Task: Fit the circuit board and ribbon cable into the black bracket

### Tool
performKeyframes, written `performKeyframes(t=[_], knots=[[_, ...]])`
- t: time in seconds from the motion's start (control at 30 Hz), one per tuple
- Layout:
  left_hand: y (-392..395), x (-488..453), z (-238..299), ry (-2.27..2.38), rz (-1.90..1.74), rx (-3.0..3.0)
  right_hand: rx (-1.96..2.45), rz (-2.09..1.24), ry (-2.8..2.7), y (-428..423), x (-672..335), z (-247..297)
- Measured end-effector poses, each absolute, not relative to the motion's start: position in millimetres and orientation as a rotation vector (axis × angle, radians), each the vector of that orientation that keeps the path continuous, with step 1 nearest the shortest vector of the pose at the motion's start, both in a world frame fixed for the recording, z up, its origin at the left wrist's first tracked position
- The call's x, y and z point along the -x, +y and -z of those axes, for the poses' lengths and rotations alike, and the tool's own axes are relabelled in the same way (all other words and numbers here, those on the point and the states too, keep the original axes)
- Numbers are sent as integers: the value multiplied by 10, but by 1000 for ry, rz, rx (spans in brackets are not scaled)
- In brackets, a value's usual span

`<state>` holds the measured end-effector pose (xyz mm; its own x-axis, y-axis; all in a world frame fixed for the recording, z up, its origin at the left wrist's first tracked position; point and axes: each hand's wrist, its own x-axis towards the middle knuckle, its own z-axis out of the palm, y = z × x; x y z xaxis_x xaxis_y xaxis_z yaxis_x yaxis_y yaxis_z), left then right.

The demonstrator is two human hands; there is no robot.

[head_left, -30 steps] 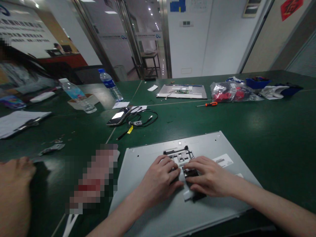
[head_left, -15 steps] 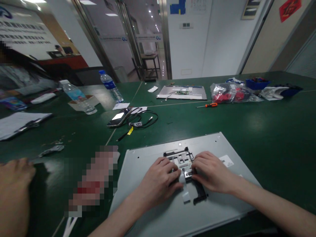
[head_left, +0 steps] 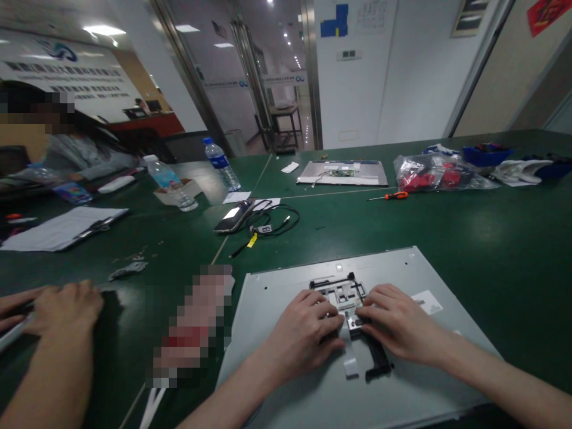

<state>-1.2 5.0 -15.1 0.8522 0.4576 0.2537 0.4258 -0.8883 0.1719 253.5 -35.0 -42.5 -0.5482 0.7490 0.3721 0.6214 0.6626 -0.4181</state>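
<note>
A large pale grey metal panel (head_left: 268, 322) lies flat before me. At its middle sits a black-and-silver bracket (head_left: 344, 292) with a curved black arm (head_left: 378, 356) at its lower right. From the bracket a whitish ribbon cable (head_left: 351, 364) runs down across the panel. My left hand (head_left: 308, 328) is closed at the cable's upper part, thumb and fingertips together beside the bracket. On the opposite side, my right hand (head_left: 395, 322) has its bent fingers closed on the bracket's right edge, by a small metal block (head_left: 355, 323). My fingers partly cover both contacts.
Left, a co-worker's hands (head_left: 62, 307) rest on the green table (head_left: 447, 220), near a lanyard badge (head_left: 196, 322). Beyond are a phone (head_left: 235, 215), a coiled cable (head_left: 286, 223), bottles (head_left: 170, 182), a screwdriver (head_left: 388, 196), a second panel (head_left: 342, 173) and a plastic bag (head_left: 442, 173).
My view has turned a little to the left, so everything sits farther right. Both my hands stay at the bracket with hardly any movement. More of the co-worker's hands shows.
</note>
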Motion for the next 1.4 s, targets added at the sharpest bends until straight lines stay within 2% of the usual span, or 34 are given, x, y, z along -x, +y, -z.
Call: performKeyframes(t=[0.4, 0.63, 1.4], knots=[[49, -16, 82, 699, -395, -2856, 1056, -257, -2371, -320, -2545, 389], [69, -28, 86, 689, -413, -2845, 840, -257, -2465, -416, -2454, 357], [50, -21, 22, 670, -388, -2843, 862, -284, -2559, -398, -2481, 329]])
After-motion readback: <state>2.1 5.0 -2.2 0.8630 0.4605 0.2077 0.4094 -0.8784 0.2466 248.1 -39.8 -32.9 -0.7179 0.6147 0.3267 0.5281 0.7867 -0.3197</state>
